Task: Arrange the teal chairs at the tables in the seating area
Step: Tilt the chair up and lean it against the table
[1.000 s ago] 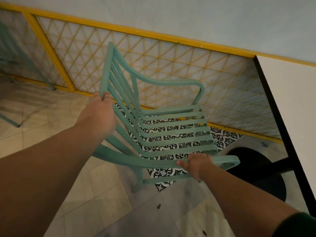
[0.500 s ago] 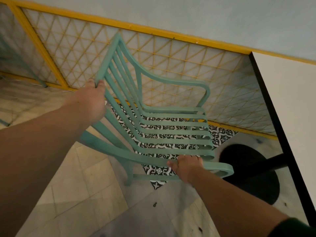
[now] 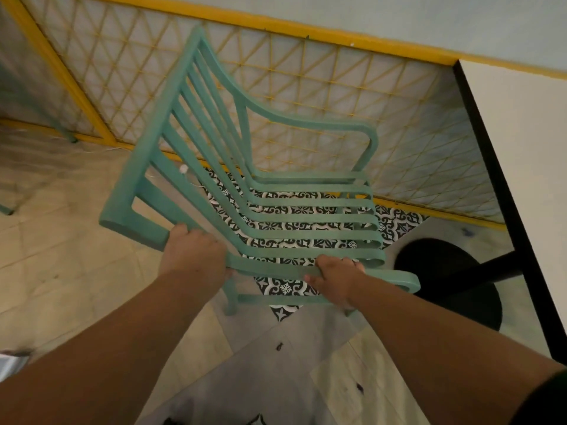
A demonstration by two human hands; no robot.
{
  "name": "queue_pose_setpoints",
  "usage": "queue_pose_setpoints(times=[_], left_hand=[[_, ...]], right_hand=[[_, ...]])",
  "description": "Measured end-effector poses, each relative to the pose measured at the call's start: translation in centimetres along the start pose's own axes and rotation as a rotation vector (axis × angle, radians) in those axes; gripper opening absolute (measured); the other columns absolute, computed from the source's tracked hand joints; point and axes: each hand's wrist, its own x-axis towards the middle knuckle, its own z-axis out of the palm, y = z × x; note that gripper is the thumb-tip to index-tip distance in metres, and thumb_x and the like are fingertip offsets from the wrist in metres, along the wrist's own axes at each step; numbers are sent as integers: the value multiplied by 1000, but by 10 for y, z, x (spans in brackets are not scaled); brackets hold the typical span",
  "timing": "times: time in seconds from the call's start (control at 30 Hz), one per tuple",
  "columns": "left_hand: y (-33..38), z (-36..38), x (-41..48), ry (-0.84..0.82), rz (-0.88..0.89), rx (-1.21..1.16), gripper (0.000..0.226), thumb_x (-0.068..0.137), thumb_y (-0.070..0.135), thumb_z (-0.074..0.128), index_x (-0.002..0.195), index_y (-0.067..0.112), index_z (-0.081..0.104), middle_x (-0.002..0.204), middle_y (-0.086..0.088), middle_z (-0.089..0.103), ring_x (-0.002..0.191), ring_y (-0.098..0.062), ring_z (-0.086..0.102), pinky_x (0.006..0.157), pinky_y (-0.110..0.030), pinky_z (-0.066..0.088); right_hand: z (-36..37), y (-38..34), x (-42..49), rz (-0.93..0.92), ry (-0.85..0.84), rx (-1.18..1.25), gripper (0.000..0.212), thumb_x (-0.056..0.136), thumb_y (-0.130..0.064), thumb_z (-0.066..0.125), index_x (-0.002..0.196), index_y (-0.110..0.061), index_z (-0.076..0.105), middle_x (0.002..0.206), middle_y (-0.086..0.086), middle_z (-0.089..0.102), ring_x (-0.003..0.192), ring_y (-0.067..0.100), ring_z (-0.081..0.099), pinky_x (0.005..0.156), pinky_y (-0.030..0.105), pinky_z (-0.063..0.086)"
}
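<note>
A teal slatted armchair point(image 3: 306, 219) stands in front of me, its seat facing right toward the white table point(image 3: 527, 167). Both of my hands grip the chair's near armrest. My left hand point(image 3: 193, 256) is closed around that armrest where it meets the backrest. My right hand point(image 3: 337, 277) is closed around the same armrest further toward its front end. The chair's feet are mostly hidden under the seat and my arms.
A yellow lattice fence point(image 3: 306, 87) runs along the wall just behind the chair. The table's black round base point(image 3: 445, 277) and post sit right of the chair. Part of another teal chair leg point(image 3: 6, 208) shows at far left. The floor is tiled.
My left hand has left the top of the backrest and come down onto the near armrest by the backrest. My right hand keeps its grip. The chair now sits closer to me.
</note>
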Motion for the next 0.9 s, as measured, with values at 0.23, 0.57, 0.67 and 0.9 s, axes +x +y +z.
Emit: queue_pose_setpoints(times=[0.23, 0.57, 0.67, 0.9], left_hand=[[-2, 3, 6, 29, 81, 32, 51, 96, 72, 38, 113, 29, 60, 113, 10, 66, 112, -20, 58, 90, -40, 34], [-12, 3, 26, 39, 156, 68, 57, 96, 73, 36, 121, 26, 59, 120, 9, 64, 115, -20, 58, 93, -39, 35], [-15, 2, 34, 50, 156, 91, 58, 95, 75, 37, 119, 27, 59, 120, 9, 64, 115, -20, 58, 94, -40, 37], [-17, -4, 52, 53, 164, 121, 57, 94, 76, 38, 119, 29, 59, 117, 10, 65, 115, -20, 59, 96, -40, 37]], right_hand=[[-9, 7, 7, -12, -61, -82, 49, 98, -70, 38, 101, -24, 53, 94, 0, 60, 95, 22, 60, 90, 40, 48], [0, 3, 9, 1, 55, -90, 49, 99, -70, 36, 102, -25, 54, 98, -2, 62, 95, 22, 59, 97, 43, 43], [-2, 3, 11, 7, 63, -62, 50, 98, -71, 35, 101, -25, 55, 97, -1, 63, 94, 22, 60, 96, 43, 41], [-6, 5, 18, 17, 70, -73, 48, 99, -70, 32, 100, -27, 52, 98, -2, 62, 96, 21, 61, 90, 41, 44]])
